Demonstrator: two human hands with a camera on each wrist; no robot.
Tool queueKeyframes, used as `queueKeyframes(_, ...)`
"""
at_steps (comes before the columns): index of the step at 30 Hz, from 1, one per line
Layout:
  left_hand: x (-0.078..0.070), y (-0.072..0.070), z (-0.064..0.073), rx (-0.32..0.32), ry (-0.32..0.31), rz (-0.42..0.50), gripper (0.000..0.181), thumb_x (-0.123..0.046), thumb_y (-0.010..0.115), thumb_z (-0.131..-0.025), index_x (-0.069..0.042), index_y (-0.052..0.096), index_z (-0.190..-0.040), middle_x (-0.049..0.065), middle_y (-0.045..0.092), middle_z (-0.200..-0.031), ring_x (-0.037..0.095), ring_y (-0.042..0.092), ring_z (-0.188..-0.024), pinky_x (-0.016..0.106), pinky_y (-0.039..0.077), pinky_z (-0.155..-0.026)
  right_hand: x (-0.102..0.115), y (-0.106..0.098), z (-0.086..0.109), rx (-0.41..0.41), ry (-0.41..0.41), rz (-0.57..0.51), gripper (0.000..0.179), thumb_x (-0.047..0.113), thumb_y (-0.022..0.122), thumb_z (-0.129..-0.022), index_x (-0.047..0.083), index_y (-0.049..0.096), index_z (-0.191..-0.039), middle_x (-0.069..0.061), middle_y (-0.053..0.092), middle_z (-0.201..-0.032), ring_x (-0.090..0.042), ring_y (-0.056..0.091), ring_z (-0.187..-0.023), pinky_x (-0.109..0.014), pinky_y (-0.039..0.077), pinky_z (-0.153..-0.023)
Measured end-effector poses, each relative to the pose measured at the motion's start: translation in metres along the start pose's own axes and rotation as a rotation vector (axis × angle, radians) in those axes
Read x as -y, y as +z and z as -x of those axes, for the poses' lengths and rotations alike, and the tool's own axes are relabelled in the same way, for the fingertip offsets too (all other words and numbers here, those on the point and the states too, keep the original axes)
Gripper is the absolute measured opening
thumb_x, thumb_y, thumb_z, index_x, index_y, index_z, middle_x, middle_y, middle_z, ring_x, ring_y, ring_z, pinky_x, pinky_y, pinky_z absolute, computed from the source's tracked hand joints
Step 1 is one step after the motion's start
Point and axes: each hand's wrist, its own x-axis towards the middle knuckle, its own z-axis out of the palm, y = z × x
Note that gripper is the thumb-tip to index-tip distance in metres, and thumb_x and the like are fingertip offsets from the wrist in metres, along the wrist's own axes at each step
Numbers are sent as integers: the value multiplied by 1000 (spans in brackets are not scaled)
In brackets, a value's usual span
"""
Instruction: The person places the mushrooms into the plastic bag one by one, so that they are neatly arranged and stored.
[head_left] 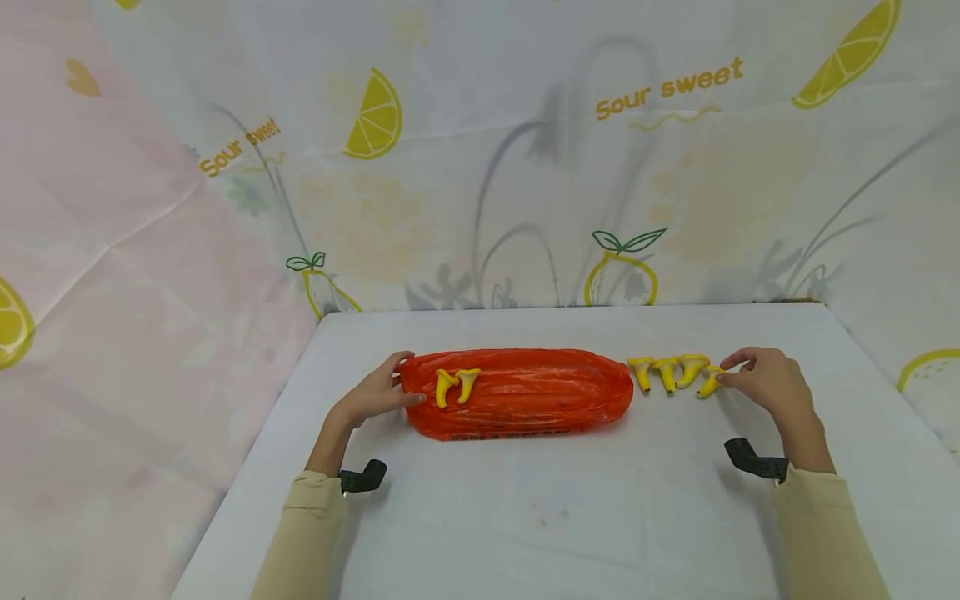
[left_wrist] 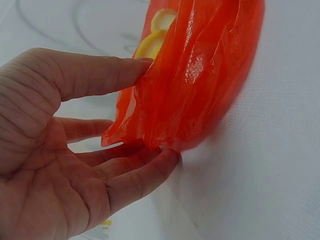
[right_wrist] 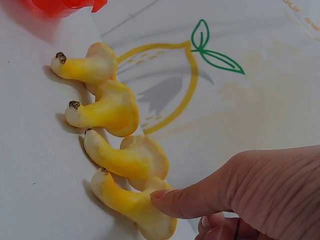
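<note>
A red plastic bag [head_left: 525, 392] lies flat and long across the white table. At its left end my left hand [head_left: 375, 392] holds the bag, the thumb on the near side and the fingers round the far side; the left wrist view shows the gathered plastic [left_wrist: 185, 85] between them. Two yellow mushrooms [head_left: 455, 387] lie on the bag close to that hand. Right of the bag, several more mushrooms stand in a row, caps away from me. My right hand [head_left: 772, 383] pinches the rightmost mushroom [right_wrist: 130, 205] by its cap, thumb on top.
The white table [head_left: 555, 517] runs up to a pale cloth backdrop [head_left: 465, 192] printed with lemons. Black wrist mounts [head_left: 756, 460] sit on both wrists. The leftmost mushroom [head_left: 642, 375] of the row is right beside the bag's right end.
</note>
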Motion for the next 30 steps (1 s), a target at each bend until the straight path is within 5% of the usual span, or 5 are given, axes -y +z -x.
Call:
queueKeyframes(16, -1, 0, 1, -2, -1, 28, 81, -21, 75, -86, -8, 27, -150, 19, 40, -148, 42, 37, -135, 56, 43, -101, -4, 0, 2, 27, 33, 6, 31, 20, 60, -91, -6, 60, -109, -27, 59, -97, -37, 53, -80, -39, 44, -59)
queueKeyframes(30, -2, 1, 0, -4, -2, 10, 81, -22, 75, -86, -8, 27, -150, 19, 40, -148, 42, 37, -135, 56, 43, -101, 5, -8, 7, -99, -109, -35, 28, 20, 64, -91, -4, 60, -104, -7, 49, -74, -22, 44, -62, -32, 33, -52)
